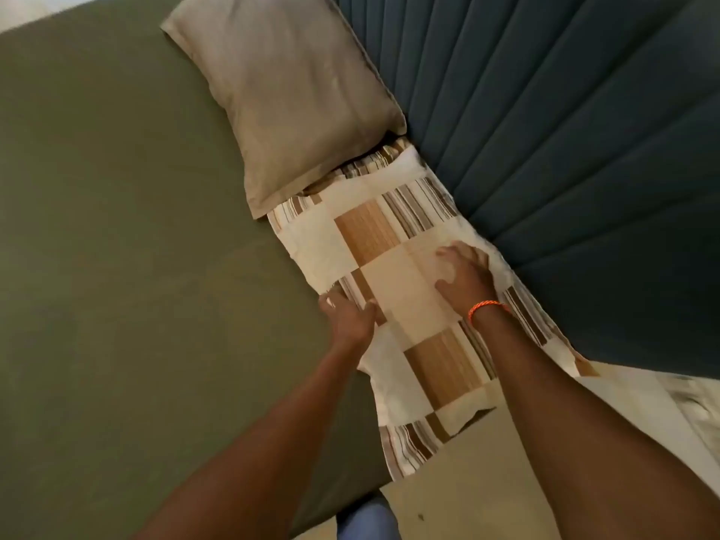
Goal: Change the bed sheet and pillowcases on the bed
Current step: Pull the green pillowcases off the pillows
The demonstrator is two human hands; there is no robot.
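A pillow in a cream, tan and brown striped patchwork case [393, 267] lies on the olive green bed sheet [128, 235] against the headboard. My left hand [350, 317] grips the pillow's near long edge, fingers curled over it. My right hand [463, 276], with an orange band at the wrist, presses flat on top of the pillow near the headboard side. A second pillow in a plain beige case [288, 99] lies further along the headboard, its corner overlapping the patterned one.
A dark teal padded headboard [565, 142] with vertical channels runs along the right. The pillow's near end overhangs the bed corner above a beige floor [467, 485]. Something blue [368, 516] shows below the bed edge.
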